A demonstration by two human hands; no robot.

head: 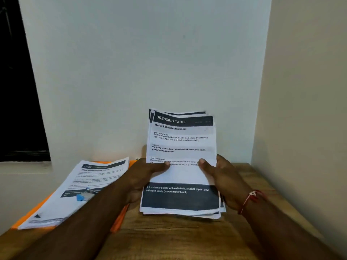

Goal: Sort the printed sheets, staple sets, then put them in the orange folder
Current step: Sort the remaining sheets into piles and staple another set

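Observation:
A stack of printed sheets [181, 147] stands nearly upright on its lower edge on the wooden table [169, 235]; the front page reads "DRESSING TABLE". My left hand [144, 177] grips its left edge, thumb on the front page. My right hand [223, 177] grips the right edge the same way. To the left lies an orange folder [120, 216] with a second pile of printed sheets [78, 186] on top. A small blue and silver stapler [84, 195] lies on that pile, partly hidden by my left forearm.
The table sits in a corner, with a white wall [150, 62] right behind it and a cream wall [304, 109] at the right. A dark window [16, 91] with a ledge is at the far left.

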